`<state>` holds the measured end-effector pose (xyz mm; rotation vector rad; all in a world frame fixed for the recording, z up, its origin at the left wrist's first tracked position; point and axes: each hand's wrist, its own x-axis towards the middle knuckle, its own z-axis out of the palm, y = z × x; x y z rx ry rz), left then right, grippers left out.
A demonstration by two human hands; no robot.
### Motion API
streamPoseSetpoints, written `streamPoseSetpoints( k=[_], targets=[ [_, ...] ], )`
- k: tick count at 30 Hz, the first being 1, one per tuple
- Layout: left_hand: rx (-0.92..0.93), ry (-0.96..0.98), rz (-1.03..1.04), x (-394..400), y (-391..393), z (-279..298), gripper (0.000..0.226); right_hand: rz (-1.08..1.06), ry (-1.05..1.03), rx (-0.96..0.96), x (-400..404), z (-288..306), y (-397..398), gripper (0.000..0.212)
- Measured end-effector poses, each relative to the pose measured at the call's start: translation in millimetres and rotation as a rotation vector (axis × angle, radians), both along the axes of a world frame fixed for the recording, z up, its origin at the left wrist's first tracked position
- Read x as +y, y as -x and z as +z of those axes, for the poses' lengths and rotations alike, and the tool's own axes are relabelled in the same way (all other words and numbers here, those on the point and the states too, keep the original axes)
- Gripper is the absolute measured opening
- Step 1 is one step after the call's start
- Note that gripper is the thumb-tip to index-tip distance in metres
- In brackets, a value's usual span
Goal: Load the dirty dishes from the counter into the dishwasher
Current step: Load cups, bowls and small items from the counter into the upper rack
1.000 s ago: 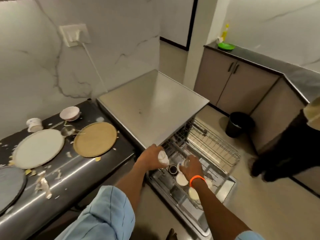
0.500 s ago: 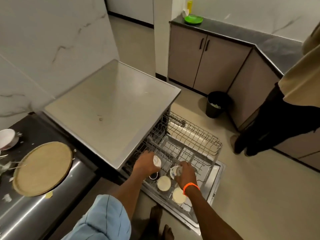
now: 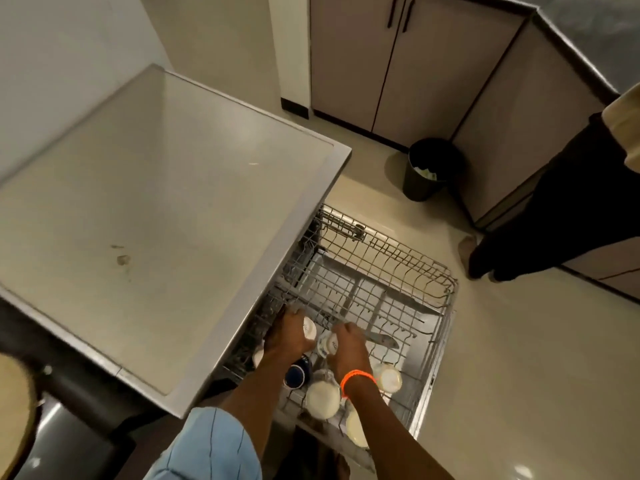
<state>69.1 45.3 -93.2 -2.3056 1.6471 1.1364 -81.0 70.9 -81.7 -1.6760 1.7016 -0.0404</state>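
Observation:
The dishwasher's wire rack is pulled out over the floor, below the steel top. My left hand is shut on a white cup inside the rack. Beside it, my right hand, with an orange wristband, grips a clear glass. Upside-down white cups and a dark blue cup stand in the rack near my wrists. A tan plate shows at the left edge on the dark counter.
A black waste bin stands on the floor by the grey cabinets. Another person in dark trousers stands at the right, close to the rack's far corner. Pale floor lies to the right of the rack.
The view has swung right and down, so most of the counter's dishes have left the frame. Both hands stay in the rack holding their items, reaching a little deeper.

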Motion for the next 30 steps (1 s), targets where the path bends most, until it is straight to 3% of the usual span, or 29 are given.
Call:
streamPoseSetpoints(
  k=[13,25,30],
  targets=[
    [-0.062,-0.029,-0.056,-6,-16,-56,0.074,0.087,-0.009,0.095,-13,-53,-16,0.072],
    [-0.029,0.058,0.038,-9,-17,-44,0.080,0.079,-0.019,0.098,-20,-55,-20,0.070],
    [-0.082,-0.023,0.059,-17,-9,-49,0.080,0.073,0.000,0.101,-20,-60,-23,0.066]
  ],
)
